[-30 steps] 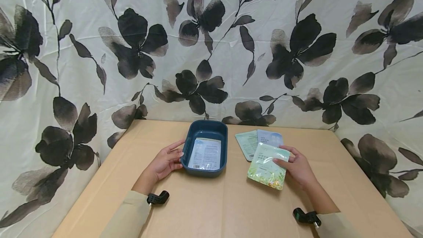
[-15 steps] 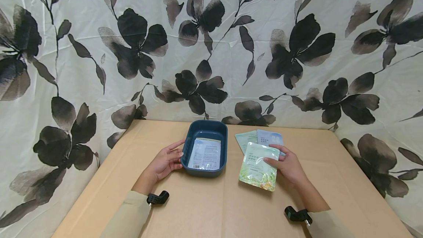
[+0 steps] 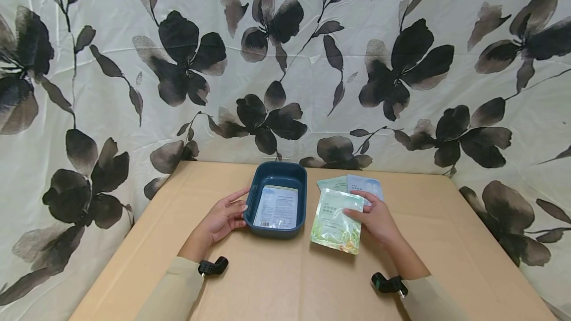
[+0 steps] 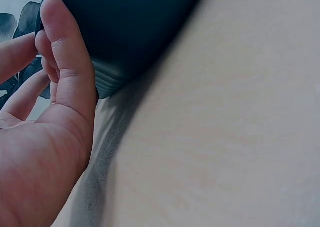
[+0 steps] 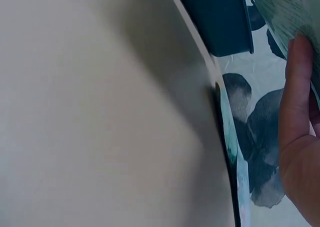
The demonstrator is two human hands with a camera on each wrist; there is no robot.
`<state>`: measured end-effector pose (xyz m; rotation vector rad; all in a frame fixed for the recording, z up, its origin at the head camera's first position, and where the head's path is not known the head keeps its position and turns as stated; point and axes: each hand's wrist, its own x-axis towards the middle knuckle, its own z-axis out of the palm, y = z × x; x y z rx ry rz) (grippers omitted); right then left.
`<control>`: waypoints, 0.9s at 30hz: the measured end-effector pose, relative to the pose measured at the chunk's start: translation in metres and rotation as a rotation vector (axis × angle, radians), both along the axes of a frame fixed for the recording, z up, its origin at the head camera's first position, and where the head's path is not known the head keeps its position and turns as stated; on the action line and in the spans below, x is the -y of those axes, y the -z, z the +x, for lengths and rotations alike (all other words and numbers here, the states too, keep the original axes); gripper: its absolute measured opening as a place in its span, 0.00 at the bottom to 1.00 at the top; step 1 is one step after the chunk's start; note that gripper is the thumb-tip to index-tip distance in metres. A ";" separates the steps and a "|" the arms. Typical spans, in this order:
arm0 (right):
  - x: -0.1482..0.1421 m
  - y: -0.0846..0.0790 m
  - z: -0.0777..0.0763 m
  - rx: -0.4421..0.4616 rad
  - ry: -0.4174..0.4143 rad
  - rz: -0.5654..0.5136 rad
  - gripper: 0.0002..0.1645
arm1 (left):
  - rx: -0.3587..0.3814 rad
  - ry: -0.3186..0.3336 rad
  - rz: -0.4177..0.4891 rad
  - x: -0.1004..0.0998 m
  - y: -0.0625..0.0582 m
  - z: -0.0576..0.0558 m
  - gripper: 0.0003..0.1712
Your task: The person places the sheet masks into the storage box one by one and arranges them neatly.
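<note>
Sachet (image 3: 335, 227), pinched at one edge by the right hand (image 3: 376, 218), could slip if its thumb loosens; left hand (image 3: 224, 219), fingers loosely spread, touches the tub (image 3: 275, 234) beside them.

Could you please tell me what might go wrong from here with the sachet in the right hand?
The right hand holds the light-green sachet by one edge, so it might slip or swing. The left hand touches the side of the dark-blue tub, so a nudge could shift it.

From here I can't read the front packet (image 3: 334, 227); it and the right hand (image 3: 376, 218) partly hide two rear packets (image 3: 369, 185) near the far edge of the table (image 3: 272, 281).
</note>
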<state>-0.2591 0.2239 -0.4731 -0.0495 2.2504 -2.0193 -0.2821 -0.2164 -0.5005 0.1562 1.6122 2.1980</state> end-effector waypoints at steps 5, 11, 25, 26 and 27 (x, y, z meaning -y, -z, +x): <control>0.008 -0.004 -0.004 0.011 -0.010 -0.024 0.46 | 0.004 -0.001 0.000 0.000 -0.001 0.001 0.38; 0.018 -0.007 -0.008 0.020 -0.039 -0.057 0.45 | 0.002 0.009 0.014 0.000 -0.002 0.001 0.38; 0.047 -0.016 -0.019 0.021 -0.068 -0.085 0.43 | 0.000 0.001 0.006 -0.001 -0.001 0.001 0.38; 0.049 -0.016 -0.021 0.022 -0.071 -0.087 0.43 | 0.002 -0.001 0.006 0.000 0.000 0.001 0.37; 0.051 -0.016 -0.022 0.023 -0.074 -0.088 0.42 | 0.003 -0.002 0.005 0.000 0.000 0.001 0.37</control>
